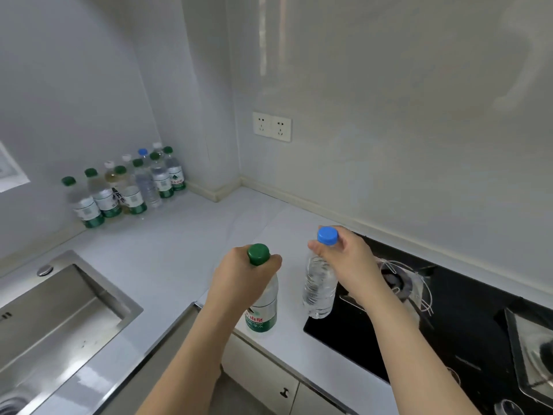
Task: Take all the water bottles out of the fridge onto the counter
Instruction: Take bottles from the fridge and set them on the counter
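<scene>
Head view: each hand (239, 275) grips a bottle (263, 307).

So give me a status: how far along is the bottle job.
Done: a cluster of bottles already stands in the counter's back corner. In hand: the left hand grips a green-capped bottle, the right hand a blue-capped bottle, both above the counter. Left: setting them down; the fridge is out of view.

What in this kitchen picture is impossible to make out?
Head view only:
- The fridge: outside the frame.
- Green-capped bottle: the left hand covers its neck.
- Blue-capped bottle: whether it touches the counter is unclear.
- Back bottles of the corner group: hidden behind the front ones.
- Sink: cut off by the left edge.
</scene>
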{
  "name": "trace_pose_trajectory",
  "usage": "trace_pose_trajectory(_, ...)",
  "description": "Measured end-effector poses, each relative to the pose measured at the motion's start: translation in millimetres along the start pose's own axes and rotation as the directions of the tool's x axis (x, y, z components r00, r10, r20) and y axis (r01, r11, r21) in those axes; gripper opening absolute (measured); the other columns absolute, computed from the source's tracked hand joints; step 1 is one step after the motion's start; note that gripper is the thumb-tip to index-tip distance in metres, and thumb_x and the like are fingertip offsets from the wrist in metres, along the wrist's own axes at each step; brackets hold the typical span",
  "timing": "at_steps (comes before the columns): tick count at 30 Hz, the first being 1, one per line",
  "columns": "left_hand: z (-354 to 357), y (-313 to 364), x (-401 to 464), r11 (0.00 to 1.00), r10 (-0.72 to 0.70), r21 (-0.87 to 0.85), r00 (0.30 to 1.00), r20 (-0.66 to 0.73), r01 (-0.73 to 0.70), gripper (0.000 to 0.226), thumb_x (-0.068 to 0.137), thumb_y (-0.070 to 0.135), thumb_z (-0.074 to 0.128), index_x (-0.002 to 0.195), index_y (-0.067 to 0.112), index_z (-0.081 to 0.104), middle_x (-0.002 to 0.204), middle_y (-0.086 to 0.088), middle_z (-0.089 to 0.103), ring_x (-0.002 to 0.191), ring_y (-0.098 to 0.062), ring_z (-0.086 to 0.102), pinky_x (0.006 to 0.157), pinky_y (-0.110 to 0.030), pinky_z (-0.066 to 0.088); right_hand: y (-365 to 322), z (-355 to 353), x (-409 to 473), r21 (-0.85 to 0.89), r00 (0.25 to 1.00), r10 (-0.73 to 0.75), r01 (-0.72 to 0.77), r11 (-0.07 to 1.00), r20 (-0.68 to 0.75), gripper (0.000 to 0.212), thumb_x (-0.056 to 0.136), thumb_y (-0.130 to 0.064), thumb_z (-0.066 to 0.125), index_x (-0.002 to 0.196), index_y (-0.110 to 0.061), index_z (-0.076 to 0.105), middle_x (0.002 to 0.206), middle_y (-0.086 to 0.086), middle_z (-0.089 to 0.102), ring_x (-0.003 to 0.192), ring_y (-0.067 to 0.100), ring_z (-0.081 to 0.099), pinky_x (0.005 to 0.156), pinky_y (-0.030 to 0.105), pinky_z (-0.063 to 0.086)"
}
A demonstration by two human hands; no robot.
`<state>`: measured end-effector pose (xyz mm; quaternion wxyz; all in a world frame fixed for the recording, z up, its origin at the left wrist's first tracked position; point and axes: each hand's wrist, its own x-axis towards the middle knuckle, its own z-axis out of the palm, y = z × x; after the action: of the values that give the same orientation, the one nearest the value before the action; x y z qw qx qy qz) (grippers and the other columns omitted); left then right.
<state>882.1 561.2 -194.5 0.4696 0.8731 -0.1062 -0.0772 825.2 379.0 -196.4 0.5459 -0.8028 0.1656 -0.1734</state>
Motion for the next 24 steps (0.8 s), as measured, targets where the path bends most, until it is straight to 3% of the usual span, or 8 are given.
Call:
trace_pose_trajectory(7,-12.2,-1.6,83.1,0.997,-0.054,0.046,0.995,-0.078,0.058,0.036,0.079,0.04,0.062,0.069,0.01,0.044,0.057,0.002,0.037,0.055,-0.017,0.031,0.053,-0.028,0.028,-0.5,37.5,93.1,0.098,0.996,-0.03,0.022,0.995,0.084,0.018,0.084,-0.032,0.072,0.1,-0.029,0.063,0.104,-0.023,0.063,0.108,-0.003,0.057,0.095,0.024,0.042)
trace_pose_trajectory(10,-21.3,-7.9,110.8,0.992,-0.067,0.094,0.981,-0.181,0.085,0.038,0.08,0.043,0.061,0.064,0.017,0.039,0.053,0.003,0.034,0.052,-0.017,0.031,0.051,-0.026,0.027,-0.3,56.0,124.1,0.114,0.994,-0.04,0.029,0.993,0.101,0.025,0.085,-0.033,0.071,0.108,-0.028,0.062,0.109,-0.02,0.063,0.114,0.003,0.055,0.1,0.026,0.041)
trace_pose_trajectory(14,-41.9,-29.5,145.1,0.971,-0.09,0.192,0.959,-0.267,0.144,0.043,0.081,0.048,0.059,0.066,0.011,0.045,0.051,0.004,0.04,0.05,-0.018,0.036,0.05,-0.025,0.03,-2.4,90.4,159.3,0.132,0.989,-0.044,0.025,0.991,0.14,0.025,0.084,-0.031,0.073,0.104,-0.037,0.059,0.112,-0.017,0.062,0.117,0.005,0.054,0.103,0.027,0.039)
trace_pose_trajectory(17,-57.2,-47.6,165.4,0.961,-0.127,0.201,0.95,-0.284,0.189,0.043,0.08,0.048,0.06,0.06,0.016,0.04,0.046,0.006,0.037,0.049,-0.018,0.037,0.049,-0.024,0.03,-4.1,115.6,179.1,0.129,0.986,-0.034,0.013,0.992,0.162,0.038,0.084,-0.032,0.073,0.118,-0.026,0.059,0.121,-0.013,0.06,0.12,0.006,0.052,0.104,0.026,0.038)
trace_pose_trajectory(21,-88.1,-80.7,205.4,0.962,-0.186,0.147,0.945,-0.27,0.232,0.042,0.08,0.044,0.061,0.06,0.017,0.036,0.049,0.004,0.034,0.051,-0.019,0.032,0.05,-0.026,0.028,-11.3,171.3,211.4,0.09,0.972,-0.033,0.012,0.996,0.233,0.038,0.085,-0.03,0.072,0.12,-0.025,0.057,0.119,-0.015,0.058,0.114,0.003,0.051,0.096,0.016,0.035)
trace_pose_trajectory(24,-112.0,-105.1,232.2,0.964,-0.205,0.113,0.945,-0.254,0.24,0.041,0.079,0.043,0.062,0.062,0.017,0.036,0.052,0.002,0.034,0.053,-0.018,0.03,0.052,-0.028,0.027,-17.2,214.5,230.9,0.039,0.961,-0.036,0.026,0.999,0.275,0.024,0.087,-0.029,0.07,0.108,-0.029,0.057,0.103,-0.021,0.058,0.1,0.001,0.053,0.081,0.004,0.036)
